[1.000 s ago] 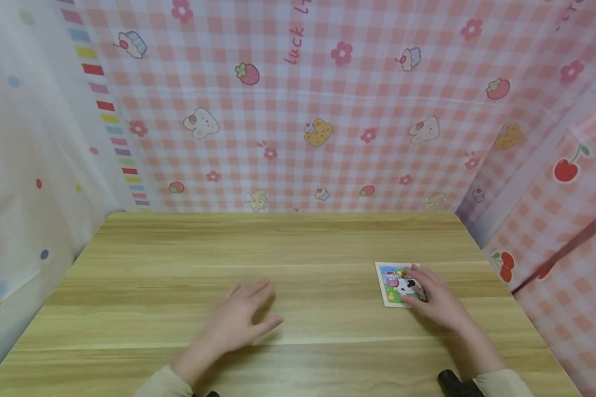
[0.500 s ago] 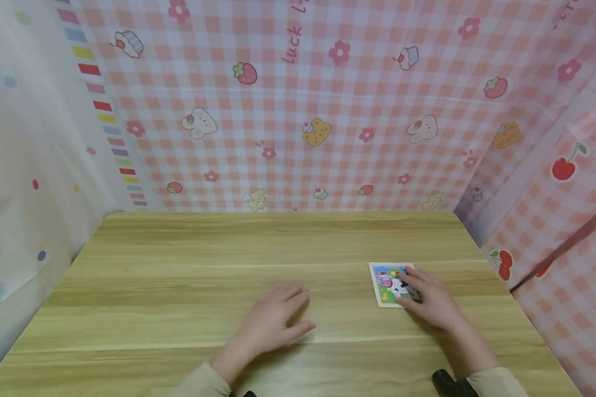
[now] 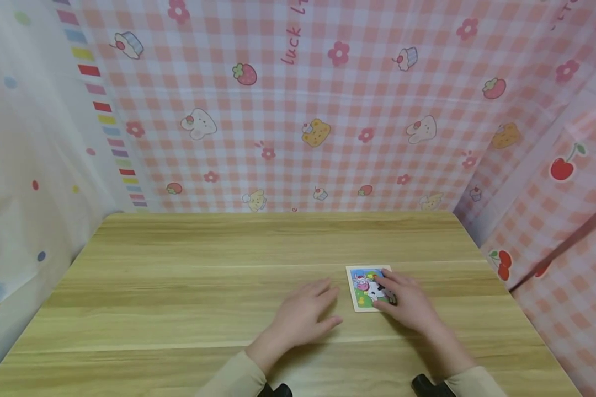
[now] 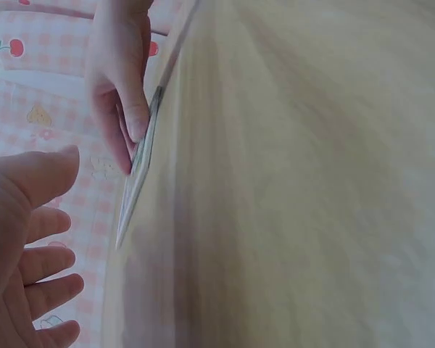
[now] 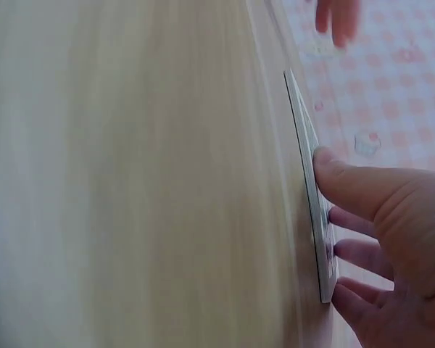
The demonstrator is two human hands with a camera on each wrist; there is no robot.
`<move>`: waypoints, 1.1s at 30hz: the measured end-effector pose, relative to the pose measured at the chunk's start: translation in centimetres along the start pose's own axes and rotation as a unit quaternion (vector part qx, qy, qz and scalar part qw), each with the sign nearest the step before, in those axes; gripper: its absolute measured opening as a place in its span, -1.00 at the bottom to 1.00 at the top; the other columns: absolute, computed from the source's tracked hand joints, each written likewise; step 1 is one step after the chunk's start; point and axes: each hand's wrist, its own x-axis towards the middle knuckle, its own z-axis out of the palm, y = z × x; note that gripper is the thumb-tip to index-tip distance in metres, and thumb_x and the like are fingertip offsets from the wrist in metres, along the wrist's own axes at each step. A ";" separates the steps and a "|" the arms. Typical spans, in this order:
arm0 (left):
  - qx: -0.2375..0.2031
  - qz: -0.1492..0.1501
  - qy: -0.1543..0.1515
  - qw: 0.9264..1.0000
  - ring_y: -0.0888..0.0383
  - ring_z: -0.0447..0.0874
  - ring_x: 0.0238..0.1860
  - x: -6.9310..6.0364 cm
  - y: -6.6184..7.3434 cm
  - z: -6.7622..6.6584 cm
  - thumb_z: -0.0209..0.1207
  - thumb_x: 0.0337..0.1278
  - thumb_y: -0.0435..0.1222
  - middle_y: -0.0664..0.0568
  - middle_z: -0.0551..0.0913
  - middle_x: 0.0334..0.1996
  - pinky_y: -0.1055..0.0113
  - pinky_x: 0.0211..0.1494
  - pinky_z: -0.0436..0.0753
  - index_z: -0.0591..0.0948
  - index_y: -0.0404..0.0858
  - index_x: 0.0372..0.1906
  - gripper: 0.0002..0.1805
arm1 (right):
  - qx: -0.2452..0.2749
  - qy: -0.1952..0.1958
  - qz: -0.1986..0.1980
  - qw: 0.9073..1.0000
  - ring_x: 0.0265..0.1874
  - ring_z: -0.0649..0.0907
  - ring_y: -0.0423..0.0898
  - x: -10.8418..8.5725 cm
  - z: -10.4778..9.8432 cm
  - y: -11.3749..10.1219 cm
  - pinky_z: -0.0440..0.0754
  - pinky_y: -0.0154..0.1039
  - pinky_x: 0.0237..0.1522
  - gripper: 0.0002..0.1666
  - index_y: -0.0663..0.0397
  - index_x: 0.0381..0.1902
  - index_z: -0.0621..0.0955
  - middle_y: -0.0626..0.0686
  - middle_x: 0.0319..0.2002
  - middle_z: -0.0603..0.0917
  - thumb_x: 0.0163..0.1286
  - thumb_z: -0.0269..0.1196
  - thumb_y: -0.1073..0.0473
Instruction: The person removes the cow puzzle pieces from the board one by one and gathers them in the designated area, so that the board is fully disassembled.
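Note:
A small square cow picture puzzle (image 3: 361,289) with a pale frame lies on the wooden table right of centre. My right hand (image 3: 408,301) rests over its right part, covering some of the picture. In the right wrist view, thumb and fingertips touch the upper side of the thin board (image 5: 313,199); its picture is hardly visible from this angle. My left hand (image 3: 303,312) hovers just left of the puzzle, with a gap between them. It holds nothing, and its fingers (image 4: 54,264) are loosely extended in the left wrist view.
The wood-grain table (image 3: 179,298) spreads out on both sides of the hands. A pink checked cloth (image 3: 278,110) hangs behind its far edge. More cloth hangs along the left and right sides. Black wrist devices (image 3: 429,386) sit at both cuffs.
The puzzle has slid left across the table under my right hand. My left hand has travelled right, closing most of the distance to the puzzle.

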 end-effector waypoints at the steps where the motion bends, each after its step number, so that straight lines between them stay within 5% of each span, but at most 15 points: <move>1: -0.001 -0.003 -0.002 1.000 -0.06 0.38 0.49 0.2 0.1 0.0 0.19 0.42 0.09 -0.14 0.41 0.49 -0.02 0.53 0.34 0.49 -0.20 0.47 -0.31 | -0.001 -0.001 0.002 1.000 0.27 0.52 0.41 0.1 0.1 -0.3 0.45 0.38 0.27 -0.34 0.23 0.24 0.66 0.35 0.30 0.58 0.24 0.52 0.05; 14: 0.002 -0.017 0.015 1.000 -0.11 0.45 0.43 1.1 -1.0 -0.3 0.27 0.37 0.03 -0.19 0.45 0.45 0.00 0.47 0.45 0.56 -0.20 0.41 -0.37 | 0.001 0.001 -0.021 1.000 0.23 0.57 0.35 2.1 2.4 -4.2 0.55 0.30 0.23 -0.39 0.17 0.21 0.70 0.29 0.27 0.62 0.24 0.53 0.06; 23: 0.042 -0.033 -0.023 0.998 -0.13 0.43 0.45 -0.3 -2.3 -0.6 0.27 0.39 -0.03 -0.19 0.47 0.44 -0.02 0.51 0.39 0.59 -0.19 0.37 -0.44 | -0.003 -0.018 -0.031 0.999 0.20 0.57 0.30 3.2 3.4 -6.5 0.58 0.24 0.21 -0.42 0.10 0.21 0.71 0.26 0.27 0.63 0.26 0.52 0.04; 33: 0.004 -0.075 -0.009 0.997 -0.23 0.43 0.43 -2.5 -3.1 -0.7 0.30 0.36 -0.14 -0.32 0.48 0.40 -0.08 0.46 0.44 0.65 -0.20 0.31 -0.52 | 0.008 -0.008 -0.060 0.998 0.09 0.59 0.23 3.9 4.3 -7.9 0.63 0.15 0.09 -0.47 0.02 0.14 0.76 0.23 0.19 0.67 0.22 0.55 0.04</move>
